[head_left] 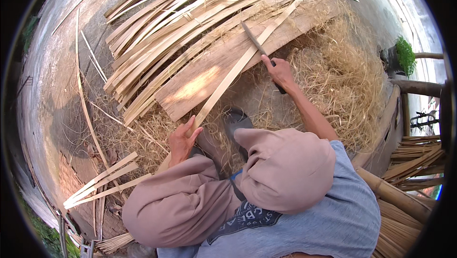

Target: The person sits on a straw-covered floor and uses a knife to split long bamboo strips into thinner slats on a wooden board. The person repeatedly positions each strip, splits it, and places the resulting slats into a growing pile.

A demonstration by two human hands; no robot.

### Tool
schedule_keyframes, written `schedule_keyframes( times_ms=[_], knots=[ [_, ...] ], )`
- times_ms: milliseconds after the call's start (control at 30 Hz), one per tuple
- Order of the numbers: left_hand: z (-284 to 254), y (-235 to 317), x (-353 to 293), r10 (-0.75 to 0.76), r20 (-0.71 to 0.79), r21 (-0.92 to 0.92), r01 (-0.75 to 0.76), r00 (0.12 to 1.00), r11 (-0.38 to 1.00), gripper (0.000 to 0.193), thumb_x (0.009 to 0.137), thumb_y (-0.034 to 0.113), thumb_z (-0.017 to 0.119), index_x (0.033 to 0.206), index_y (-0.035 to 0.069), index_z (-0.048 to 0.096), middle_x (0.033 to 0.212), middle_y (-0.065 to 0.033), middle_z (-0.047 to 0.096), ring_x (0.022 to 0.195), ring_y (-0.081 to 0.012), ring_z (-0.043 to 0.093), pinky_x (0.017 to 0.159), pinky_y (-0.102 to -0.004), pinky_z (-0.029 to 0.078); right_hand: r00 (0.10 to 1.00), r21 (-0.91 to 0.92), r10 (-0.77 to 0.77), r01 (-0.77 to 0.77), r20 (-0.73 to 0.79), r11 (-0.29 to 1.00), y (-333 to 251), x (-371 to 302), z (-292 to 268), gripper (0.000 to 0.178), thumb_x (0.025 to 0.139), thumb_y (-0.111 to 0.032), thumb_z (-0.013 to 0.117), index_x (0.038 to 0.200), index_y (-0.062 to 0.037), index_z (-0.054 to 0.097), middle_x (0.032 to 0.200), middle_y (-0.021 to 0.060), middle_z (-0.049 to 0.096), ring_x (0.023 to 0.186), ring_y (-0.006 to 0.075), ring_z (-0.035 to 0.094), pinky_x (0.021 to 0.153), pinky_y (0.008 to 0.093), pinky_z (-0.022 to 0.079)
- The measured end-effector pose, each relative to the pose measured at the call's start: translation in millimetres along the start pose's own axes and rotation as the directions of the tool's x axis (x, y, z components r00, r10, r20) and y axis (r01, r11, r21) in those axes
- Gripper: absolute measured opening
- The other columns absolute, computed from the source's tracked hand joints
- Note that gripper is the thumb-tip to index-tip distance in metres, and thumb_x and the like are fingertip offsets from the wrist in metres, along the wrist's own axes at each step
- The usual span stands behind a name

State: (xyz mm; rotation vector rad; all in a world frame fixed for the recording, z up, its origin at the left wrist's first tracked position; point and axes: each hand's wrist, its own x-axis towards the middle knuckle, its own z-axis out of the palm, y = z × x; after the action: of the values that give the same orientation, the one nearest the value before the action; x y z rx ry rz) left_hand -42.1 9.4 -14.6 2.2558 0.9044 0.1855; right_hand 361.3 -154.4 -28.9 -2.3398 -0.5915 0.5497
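A long pale bamboo strip (232,74) runs slantwise from my lap across a flat wooden board (183,90). Near its lower end my left hand (182,140) is closed around it, thumb and fingers pinching the edges. My right hand (280,74) grips the dark handle of a knife (252,37). The blade points up and to the left, lying across the strip above the board. Whether its edge bites into the bamboo, I cannot tell. My knees are bent, with a dark sandal (235,120) showing between them.
Beyond the board lies a broad pile of bamboo strips (181,25). Curly shavings (333,77) heap up at the right and under the board. A few loose strips (102,182) rest at the lower left. A bamboo pole (392,194) and a potted plant (404,56) stand at right.
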Motion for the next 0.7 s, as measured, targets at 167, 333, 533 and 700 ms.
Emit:
schedule_keyframes(
  times_ms=[167, 333, 533, 700],
  knots=[
    [-11.4, 13.0, 4.8, -0.120, 0.063, -0.001, 0.121, 0.991, 0.993, 0.036, 0.099, 0.034, 0.071, 0.133, 0.019, 0.073, 0.083, -0.0166, 0.071, 0.069, -0.0264, 0.064, 0.068, -0.0373, 0.049, 0.887, -0.101, -0.336, 0.384, 0.315, 0.918, -27.4, -163.6, 59.4, 0.061, 0.096, -0.061, 0.065, 0.084, -0.0009, 0.066, 0.070, 0.0224, 0.067, 0.069, 0.0410, 0.069, 0.062, 0.0475, 0.052],
    [-29.4, 37.3, 19.8, -0.322, 0.300, 0.023, 0.330, 0.898, 0.944, 0.038, 0.104, 0.039, 0.064, 0.133, 0.015, 0.072, 0.094, -0.0207, 0.075, 0.083, -0.0193, 0.072, 0.076, -0.0372, 0.053, 0.999, -0.110, -0.023, 0.026, 0.023, 0.994, 16.4, -38.5, -10.3, 0.067, 0.100, -0.062, 0.061, 0.072, -0.0004, 0.061, 0.059, 0.0165, 0.058, 0.058, 0.0290, 0.061, 0.056, 0.0433, 0.046],
    [-18.1, 5.2, 20.1, -0.215, 0.224, -0.220, 0.265, 0.950, 0.939, 0.047, 0.105, 0.052, 0.056, 0.132, 0.017, 0.073, 0.102, -0.0189, 0.077, 0.095, -0.0300, 0.075, 0.085, -0.0381, 0.054, 0.992, -0.110, -0.086, 0.076, -0.088, 0.991, 4.6, 16.8, -37.7, 0.070, 0.101, -0.063, 0.058, 0.072, 0.0000, 0.064, 0.054, 0.0096, 0.056, 0.052, 0.0201, 0.056, 0.048, 0.0421, 0.042],
    [-17.7, -3.5, 12.2, -0.226, 0.248, -0.233, 0.284, 0.942, 0.930, 0.050, 0.107, 0.052, 0.052, 0.129, 0.013, 0.074, 0.102, -0.0192, 0.077, 0.095, -0.0256, 0.074, 0.087, -0.0374, 0.054, 0.814, -0.102, -0.549, 0.573, 0.192, 0.813, -40.4, -143.7, 75.6, 0.063, 0.097, -0.061, 0.065, 0.074, -0.0018, 0.063, 0.058, 0.0137, 0.061, 0.053, 0.0313, 0.061, 0.054, 0.0456, 0.048]
  ],
)
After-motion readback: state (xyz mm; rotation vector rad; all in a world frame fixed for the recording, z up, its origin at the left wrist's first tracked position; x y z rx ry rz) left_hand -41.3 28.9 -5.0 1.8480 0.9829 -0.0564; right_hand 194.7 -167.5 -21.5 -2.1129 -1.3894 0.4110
